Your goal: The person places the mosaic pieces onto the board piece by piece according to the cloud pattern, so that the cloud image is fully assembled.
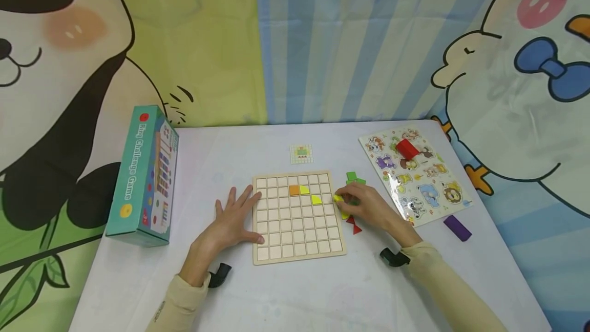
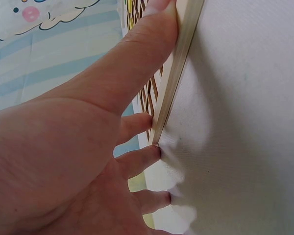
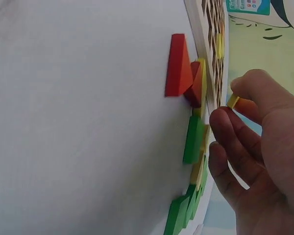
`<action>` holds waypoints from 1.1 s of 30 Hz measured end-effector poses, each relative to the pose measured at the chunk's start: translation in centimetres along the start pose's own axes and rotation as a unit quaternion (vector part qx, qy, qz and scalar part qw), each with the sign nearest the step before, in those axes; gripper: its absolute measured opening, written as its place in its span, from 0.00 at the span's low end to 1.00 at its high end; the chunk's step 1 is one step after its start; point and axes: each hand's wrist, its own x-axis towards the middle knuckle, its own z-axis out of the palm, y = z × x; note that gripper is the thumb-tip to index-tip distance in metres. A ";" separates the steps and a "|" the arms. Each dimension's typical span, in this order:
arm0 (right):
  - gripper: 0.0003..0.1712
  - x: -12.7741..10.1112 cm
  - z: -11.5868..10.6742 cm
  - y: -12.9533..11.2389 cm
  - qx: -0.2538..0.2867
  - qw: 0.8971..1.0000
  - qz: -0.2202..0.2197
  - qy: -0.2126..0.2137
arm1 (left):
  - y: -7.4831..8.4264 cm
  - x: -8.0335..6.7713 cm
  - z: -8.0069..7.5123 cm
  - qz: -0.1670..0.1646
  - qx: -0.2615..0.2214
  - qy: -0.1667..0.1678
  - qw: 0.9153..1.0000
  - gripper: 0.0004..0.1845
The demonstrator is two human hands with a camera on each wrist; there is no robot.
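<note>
Left hand (image 1: 234,219) spread wide at the near-left side of the wooden grid board (image 1: 295,238); thumb on the rim, another fingertip touching the edge farther along, remaining fingers fanned out beside it. Right hand (image 1: 366,204) at the board's right edge, thumb and finger pinching a small yellow piece (image 3: 232,101); its other fingers bent, seen in the right wrist view.

Board lies flat on the white-covered counter (image 1: 295,301), between the two hands. In its cells, towards the far side: an orange square (image 1: 294,190), a yellow tile (image 1: 304,189) directly to its right, and a second yellow tile (image 1: 316,199) one row nearer and one column further right. Other cells around these bare.

Loose pieces strung along the board's right side, partly under the right hand: green blocks (image 1: 352,175) at the far end, red triangles (image 1: 357,229) at the near end, some yellow among them.

Beyond the board, a small pattern card (image 1: 301,153). Well to the left, a teal box (image 1: 138,178) lettered "Ring Challenge Game", standing. To the right, a glossy animal sheet (image 1: 387,142) with a red block (image 1: 407,149) on it; a purple block (image 1: 458,228) just off its near corner. Cartoon-printed curtain (image 1: 322,40) behind
</note>
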 end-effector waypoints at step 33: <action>0.12 1.3 2.9 -3.5 -0.052 0.989 -0.131 -0.046 | -0.1 0.1 0.0 -0.001 0.006 0.000 1.000 0.65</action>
